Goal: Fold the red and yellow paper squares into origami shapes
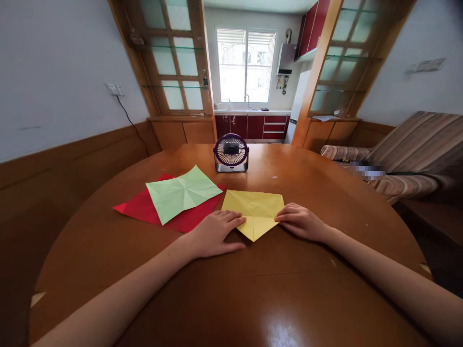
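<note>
We rest both hands flat on a yellow paper (pixel 256 209), partly folded to a point, lying just in front of a small desk fan (pixel 231 153). Our left hand (pixel 214 234) presses its left edge, fingers together; our right hand (pixel 301 222) presses its right edge. Left of the fan, a green sheet (pixel 182 192) overlaps a red sheet (pixel 139 207).

Bright window (pixel 246 65) backlight, tabletop (pixel 282 318) glare, edges warped

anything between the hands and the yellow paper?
Nothing visible. The left hand rests its fingertips on the yellow paper's left edge, and the right hand touches its right corner. The green sheet and red sheet lie off to the left, the small fan behind.
</note>
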